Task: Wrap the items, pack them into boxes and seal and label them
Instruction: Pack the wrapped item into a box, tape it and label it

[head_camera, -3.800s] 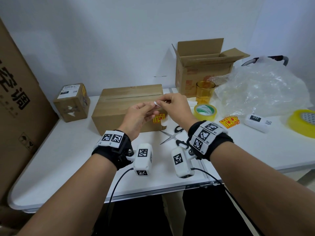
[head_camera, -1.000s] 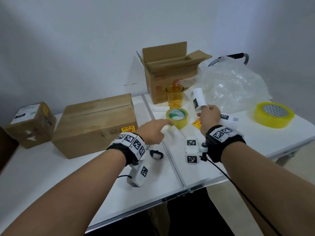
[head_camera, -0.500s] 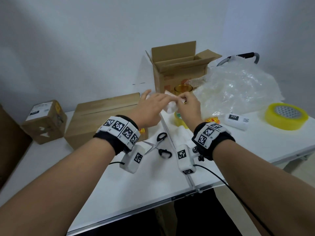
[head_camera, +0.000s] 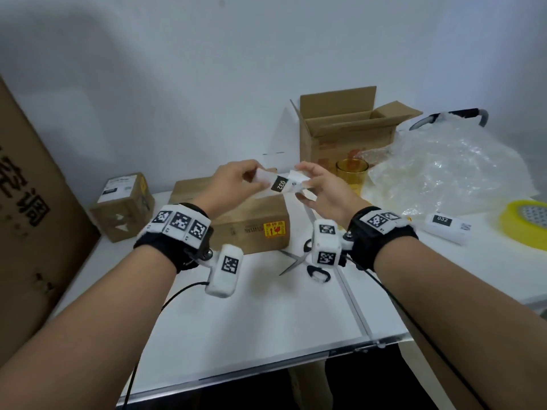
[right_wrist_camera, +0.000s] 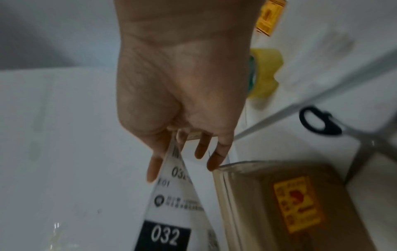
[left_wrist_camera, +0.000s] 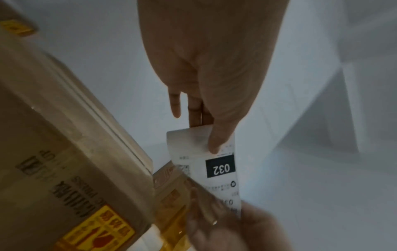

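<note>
Big white tabletop (head_camera: pixel 266 315) with a sealed cardboard box (head_camera: pixel 248 220) lying in the middle, a red-and-yellow sticker (head_camera: pixel 274 229) on its front. An open box (head_camera: pixel 343 134) stands behind it, with a heap of bubble wrap (head_camera: pixel 444 170) to the right. Both hands are up over the sealed box, holding a white shipping label (head_camera: pixel 281 182) marked 032 between them: left hand (head_camera: pixel 236 182) pinches one end, right hand (head_camera: pixel 322 187) the other, I think thumb-and-finger, it's blurry. Scissors (head_camera: pixel 305 261) lie beneath.
</note>
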`<state>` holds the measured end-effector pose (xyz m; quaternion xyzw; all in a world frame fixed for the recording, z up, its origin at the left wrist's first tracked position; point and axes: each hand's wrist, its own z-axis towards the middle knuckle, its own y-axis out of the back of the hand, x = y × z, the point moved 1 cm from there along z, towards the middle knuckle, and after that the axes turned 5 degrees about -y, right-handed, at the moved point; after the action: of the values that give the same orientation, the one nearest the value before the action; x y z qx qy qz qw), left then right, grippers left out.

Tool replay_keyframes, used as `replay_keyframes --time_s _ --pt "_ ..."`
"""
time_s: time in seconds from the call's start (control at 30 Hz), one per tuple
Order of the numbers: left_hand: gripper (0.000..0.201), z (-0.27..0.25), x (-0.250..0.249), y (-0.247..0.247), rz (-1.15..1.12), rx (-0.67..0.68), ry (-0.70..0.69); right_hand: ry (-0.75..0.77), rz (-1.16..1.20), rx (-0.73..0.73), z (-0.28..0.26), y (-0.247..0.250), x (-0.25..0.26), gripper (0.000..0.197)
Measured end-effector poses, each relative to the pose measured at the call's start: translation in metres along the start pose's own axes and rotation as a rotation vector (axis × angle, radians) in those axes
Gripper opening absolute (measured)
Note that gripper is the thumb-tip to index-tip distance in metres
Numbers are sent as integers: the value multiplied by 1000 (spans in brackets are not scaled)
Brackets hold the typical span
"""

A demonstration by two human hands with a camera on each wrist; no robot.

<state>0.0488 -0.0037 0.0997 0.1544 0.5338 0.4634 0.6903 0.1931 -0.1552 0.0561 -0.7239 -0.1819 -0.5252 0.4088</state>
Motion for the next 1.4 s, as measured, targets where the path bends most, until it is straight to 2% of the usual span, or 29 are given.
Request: replay_keyframes --time_s 0.1,0.13,0.23,0.33,0.5,0.53,0.6,0.7,0.77,0.8,0.87,0.93,1.0,1.1,1.23,1.4 --pt "9 -1 7 16 -331 -28 135 -52 112 116 4 -14 2 20" --pt "10 -1 9 22 -398 -47 174 -84 146 173 5 -20 2 20" --pt "9 1 22 38 -541 -132 284 -165 206 271 9 -36 4 49" --pt "12 -2 33 51 -642 -208 370 -121 68 214 13 -51 6 47" --pt "23 -4 50 63 -725 -237 478 0 -168 59 30 -69 5 12" --pt "23 -5 52 64 -731 -229 491 15 -205 30 32 -72 5 7" --pt "25 -7 57 68 -715 -224 517 43 -278 -20 40 -75 5 12" --pt "37 -10 62 73 -685 -232 565 81 -433 -81 54 -79 2 7" --pt "44 -10 69 75 -710 -269 584 113 -508 -130 63 -82 2 5" --pt "46 -10 73 76 -702 -296 582 137 -543 -147 67 -85 2 10" --pt "44 -8 83 77 -581 -348 556 179 -633 -156 72 -90 2 24" --pt "31 -5 91 79 -448 -357 527 214 -716 -143 75 -95 2 26" --pt "23 -2 99 78 -408 -323 525 227 -750 -138 80 -97 -1 26" --pt "22 3 109 75 -367 -289 545 203 -770 -145 89 -97 -6 31" --pt "23 7 120 68 -374 -195 569 188 -887 -118 99 -95 -12 22" --pt "33 3 131 57 -390 -164 604 100 -1136 -110 109 -94 -24 37"
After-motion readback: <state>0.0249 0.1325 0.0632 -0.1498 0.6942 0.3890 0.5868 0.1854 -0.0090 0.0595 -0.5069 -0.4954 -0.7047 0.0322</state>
